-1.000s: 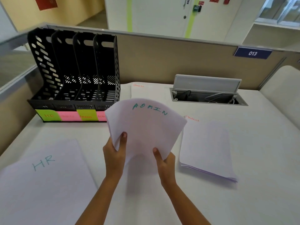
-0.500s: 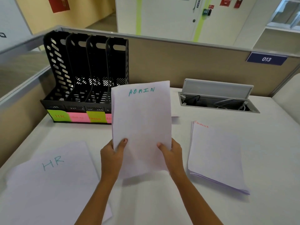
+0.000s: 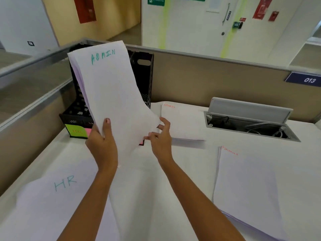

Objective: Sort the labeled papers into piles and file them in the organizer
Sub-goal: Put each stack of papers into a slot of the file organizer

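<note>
Head view: nearest on the white worktop [image 3: 147, 197], a pile headed HR [image 3: 57, 197] lies flat at the left and a pile headed FINANCE [image 3: 246, 188] lies flat at the right, well apart. Between them both forearms reach forward. The left hand [image 3: 102, 141] grips the lower left edge of the ADMIN stack [image 3: 112, 94], thumb on the front sheet, fingers behind. The right hand [image 3: 160, 138] has its fingers loosely spread, their tips at the stack's lower right edge and not wrapped round it. The stack is held clear of the worktop, upright and leaning left, its lettered end on top. Just past the right hand a pile headed SPORTS [image 3: 182, 122] lies flat. Behind the held stack stands the black perforated organizer [image 3: 144, 75], largely hidden by it, with a green label reading HR [image 3: 75, 131] and a pink one beside it on its front base. Farther right a cable hatch [image 3: 250, 122] stands open in the worktop. A beige partition [image 3: 208, 80] closes the back, bearing a blue plate marked 013 [image 3: 303, 79].
</note>
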Demonstrator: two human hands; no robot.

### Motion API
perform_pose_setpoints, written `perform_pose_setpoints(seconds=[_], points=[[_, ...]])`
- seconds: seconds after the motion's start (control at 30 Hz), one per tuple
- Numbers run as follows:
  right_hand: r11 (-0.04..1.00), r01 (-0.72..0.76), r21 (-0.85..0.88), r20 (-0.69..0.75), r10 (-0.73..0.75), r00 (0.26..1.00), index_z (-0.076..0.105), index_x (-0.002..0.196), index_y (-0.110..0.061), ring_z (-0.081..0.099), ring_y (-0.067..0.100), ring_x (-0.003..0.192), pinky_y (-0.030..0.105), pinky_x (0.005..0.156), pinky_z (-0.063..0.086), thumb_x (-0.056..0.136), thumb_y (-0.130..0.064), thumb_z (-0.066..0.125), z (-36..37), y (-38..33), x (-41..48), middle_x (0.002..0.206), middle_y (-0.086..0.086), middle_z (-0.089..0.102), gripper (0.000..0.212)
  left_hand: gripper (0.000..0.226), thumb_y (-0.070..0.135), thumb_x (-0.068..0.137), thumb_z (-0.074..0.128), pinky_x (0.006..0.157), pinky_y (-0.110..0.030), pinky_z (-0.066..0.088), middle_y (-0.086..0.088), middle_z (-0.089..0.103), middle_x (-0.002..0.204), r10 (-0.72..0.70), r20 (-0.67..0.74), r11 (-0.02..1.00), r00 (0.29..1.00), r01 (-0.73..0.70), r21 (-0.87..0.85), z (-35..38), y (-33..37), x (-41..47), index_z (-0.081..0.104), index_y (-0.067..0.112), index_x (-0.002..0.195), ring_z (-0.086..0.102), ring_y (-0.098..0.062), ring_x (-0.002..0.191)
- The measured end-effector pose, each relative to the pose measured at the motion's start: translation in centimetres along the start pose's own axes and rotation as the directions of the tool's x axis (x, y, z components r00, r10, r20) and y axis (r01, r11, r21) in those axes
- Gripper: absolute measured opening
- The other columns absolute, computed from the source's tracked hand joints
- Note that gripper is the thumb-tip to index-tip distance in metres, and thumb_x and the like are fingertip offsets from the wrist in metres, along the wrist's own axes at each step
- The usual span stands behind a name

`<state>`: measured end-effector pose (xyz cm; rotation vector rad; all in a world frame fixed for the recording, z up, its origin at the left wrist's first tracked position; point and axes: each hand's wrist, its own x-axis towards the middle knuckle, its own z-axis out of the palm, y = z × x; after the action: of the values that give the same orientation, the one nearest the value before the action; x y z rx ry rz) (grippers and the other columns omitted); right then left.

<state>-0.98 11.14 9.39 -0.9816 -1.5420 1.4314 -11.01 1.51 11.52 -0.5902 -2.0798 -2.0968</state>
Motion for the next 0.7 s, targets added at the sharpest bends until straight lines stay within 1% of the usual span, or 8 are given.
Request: perform_pose_setpoints(seconds=[0.07, 0.13, 0.17, 0.27, 0.37, 0.47, 0.53, 0.7], points=[[0.999, 0.037, -0.025, 0.042, -0.036, 0.998, 0.033, 0.138, -0.025, 0.065, 0.015, 0.083, 0.015, 0.072, 0.055, 0.090, 0.007, 0.048, 2.2, -0.6, 2.1, 0.118, -0.002, 0.047, 0.060, 0.035, 0.033, 0.098, 0.048, 0.069, -0.001, 0.044, 0.010, 0.061, 0.096, 0.062, -0.002, 0.998, 0.998, -0.062, -0.020, 0.8, 0.5, 1.3, 0.060, 0.005, 0.115, 0.059, 0.010, 0.079], [0.997, 0.061, -0.055, 0.068, -0.057, 0.996, 0.030, 0.143, -0.020, 0.061, 0.024, 0.102, 0.030, 0.091, 0.054, 0.089, 0.007, 0.050, 4.1, -1.2, 4.2, 0.125, 0.001, 0.045, 0.064, 0.035, 0.032, 0.099, 0.043, 0.068, -0.005, 0.045, 0.021, 0.058, 0.089, 0.109, -0.011, 0.994, 0.994, -0.109, -0.020, 1.8, 0.7, 2.5, 0.059, 0.006, 0.116, 0.056, 0.020, 0.077], [0.995, 0.069, -0.073, 0.081, -0.063, 0.995, 0.026, 0.146, -0.019, 0.057, 0.024, 0.110, 0.035, 0.098, 0.050, 0.089, 0.007, 0.051, 4.9, -1.4, 5.1, 0.131, 0.004, 0.044, 0.067, 0.035, 0.032, 0.100, 0.042, 0.065, -0.007, 0.045, 0.026, 0.054, 0.084, 0.125, -0.018, 0.992, 0.992, -0.126, -0.020, 2.3, 0.8, 3.0, 0.058, 0.005, 0.116, 0.055, 0.021, 0.073], [0.995, 0.082, -0.059, 0.172, -0.071, 0.983, 0.016, 0.150, -0.022, 0.048, 0.018, 0.123, 0.033, 0.104, 0.045, 0.090, 0.006, 0.048, 6.5, -1.9, 7.6, 0.149, 0.003, 0.035, 0.073, 0.033, 0.026, 0.101, 0.039, 0.056, -0.007, 0.042, 0.027, 0.047, 0.076, 0.187, -0.015, 0.982, 0.982, -0.187, -0.011, 4.2, 0.9, 4.4, 0.057, 0.001, 0.113, 0.053, 0.019, 0.065], [0.991, 0.086, -0.105, 0.250, -0.057, 0.967, 0.017, 0.151, -0.020, 0.034, 0.021, 0.138, 0.042, 0.114, 0.034, 0.095, -0.001, 0.044, 7.1, -1.7, 10.3, 0.154, 0.001, 0.028, 0.065, 0.033, 0.024, 0.102, 0.036, 0.054, -0.005, 0.041, 0.021, 0.051, 0.074, 0.240, 0.006, 0.971, 0.971, -0.240, -0.010, 6.4, 0.5, 5.7, 0.055, -0.001, 0.113, 0.055, 0.013, 0.064], [0.991, 0.057, -0.124, 0.247, -0.025, 0.969, 0.024, 0.149, -0.021, 0.028, 0.020, 0.141, 0.041, 0.116, 0.028, 0.099, -0.014, 0.040, 7.4, -1.3, 12.9, 0.155, 0.002, 0.025, 0.053, 0.038, 0.029, 0.102, 0.033, 0.055, -0.009, 0.043, 0.006, 0.059, 0.081, 0.277, 0.029, 0.961, 0.961, -0.277, -0.003, 8.5, -0.2, 6.4, 0.053, 0.002, 0.120, 0.057, 0.001, 0.062], [0.992, 0.030, -0.121, 0.251, 0.002, 0.968, 0.031, 0.146, -0.024, 0.028, 0.020, 0.140, 0.040, 0.116, 0.028, 0.100, -0.021, 0.037, 7.5, -1.2, 14.2, 0.154, 0.002, 0.024, 0.046, 0.039, 0.029, 0.102, 0.032, 0.051, -0.011, 0.043, 0.003, 0.058, 0.077, 0.301, 0.042, 0.953, 0.953, -0.301, 0.009, 9.7, -0.7, 6.6, 0.051, 0.002, 0.121, 0.055, -0.002, 0.058], [0.992, -0.044, -0.122, 0.316, 0.081, 0.945, 0.027, 0.148, -0.021, 0.032, 0.025, 0.139, 0.036, 0.113, 0.028, 0.102, -0.025, 0.032, 8.0, -0.8, 17.8, 0.153, 0.007, 0.029, 0.046, 0.044, 0.027, 0.102, 0.030, 0.047, -0.005, 0.033, 0.013, 0.041, 0.058, 0.276, 0.069, 0.960, 0.959, -0.278, 0.021, 13.3, -2.4, 7.2, 0.040, -0.002, 0.133, 0.049, 0.004, 0.050]])
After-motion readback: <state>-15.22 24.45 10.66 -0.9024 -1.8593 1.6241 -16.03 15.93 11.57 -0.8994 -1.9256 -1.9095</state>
